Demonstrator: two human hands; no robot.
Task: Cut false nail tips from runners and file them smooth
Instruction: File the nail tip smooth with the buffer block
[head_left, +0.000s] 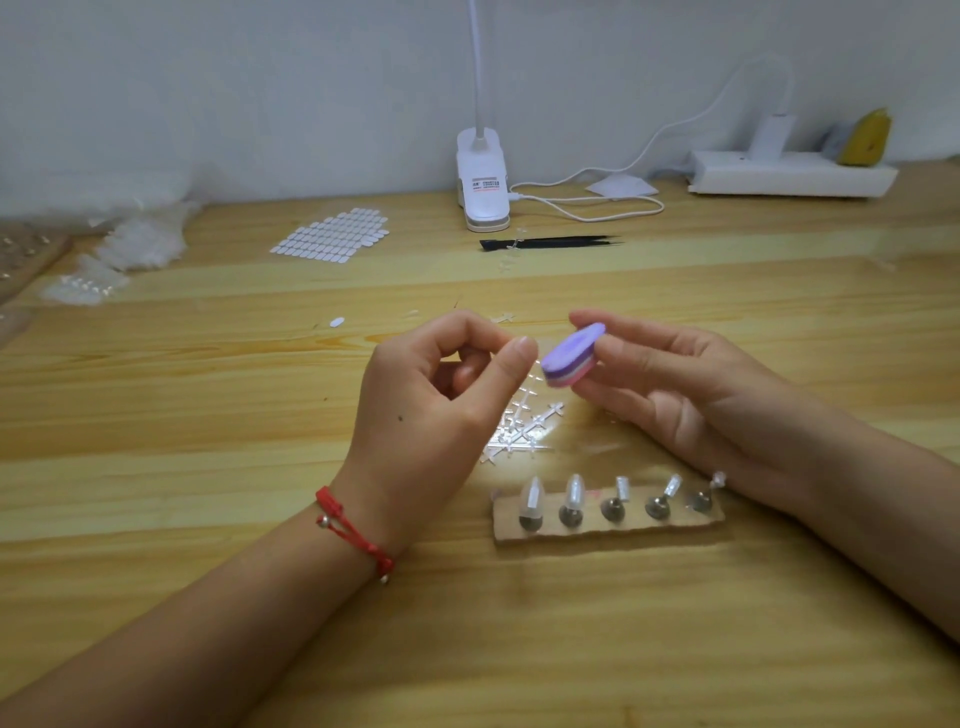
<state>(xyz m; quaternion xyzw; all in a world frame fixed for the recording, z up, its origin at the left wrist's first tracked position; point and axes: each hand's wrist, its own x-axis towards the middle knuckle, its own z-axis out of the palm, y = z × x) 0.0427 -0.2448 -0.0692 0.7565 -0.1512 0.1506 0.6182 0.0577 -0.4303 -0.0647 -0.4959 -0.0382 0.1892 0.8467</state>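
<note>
Wooden table (208, 415), right hand (691, 384) pinching purple file (569, 358)

The nail stand (608, 512) sits before the runner scraps (524, 423).

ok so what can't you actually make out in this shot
Head view:
What the left hand pinches, if anything: hidden by its thumb, too small.
Head of the lamp: cut off by the top edge.
The lamp's label: too small to read.
The pale heap far left: blurred.
The yellow thing far right: blurred.
</note>
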